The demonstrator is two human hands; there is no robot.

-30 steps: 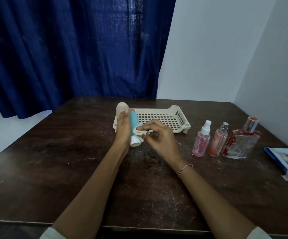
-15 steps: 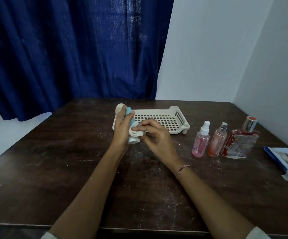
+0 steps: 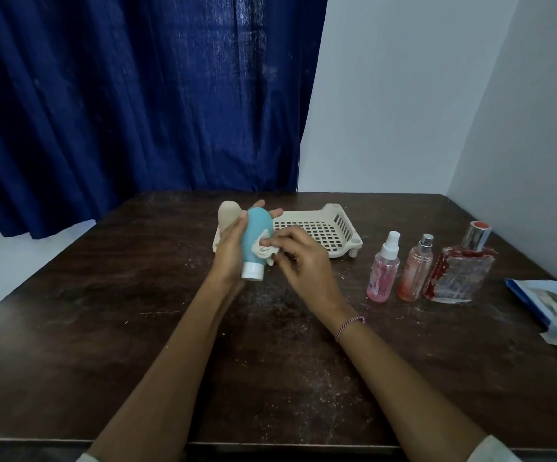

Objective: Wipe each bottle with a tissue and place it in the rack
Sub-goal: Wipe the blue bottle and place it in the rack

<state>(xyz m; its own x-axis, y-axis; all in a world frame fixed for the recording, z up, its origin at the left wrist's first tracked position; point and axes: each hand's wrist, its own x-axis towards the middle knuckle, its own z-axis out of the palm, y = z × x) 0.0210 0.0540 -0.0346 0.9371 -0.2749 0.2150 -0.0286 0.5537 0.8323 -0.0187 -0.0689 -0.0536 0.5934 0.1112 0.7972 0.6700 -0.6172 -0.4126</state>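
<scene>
My left hand (image 3: 228, 253) grips a teal bottle (image 3: 255, 238) with its white cap pointing down toward me, just in front of the cream rack (image 3: 330, 228). My right hand (image 3: 302, 258) pinches a crumpled white tissue (image 3: 265, 250) against the bottle's right side. A beige bottle (image 3: 227, 215) stands at the rack's left end, partly hidden by my left hand. To the right on the table stand a pink spray bottle (image 3: 382, 270), a peach perfume bottle (image 3: 415, 271) and a square red-patterned glass bottle (image 3: 460, 266).
The dark wooden table (image 3: 103, 311) is dusted with white specks. A blue pack of tissues (image 3: 554, 301) lies at the right edge. A blue curtain hangs behind, and white walls close the right corner.
The teal bottle has turned in my left hand so its broad side faces me. My right hand slid the tissue down along its side.
</scene>
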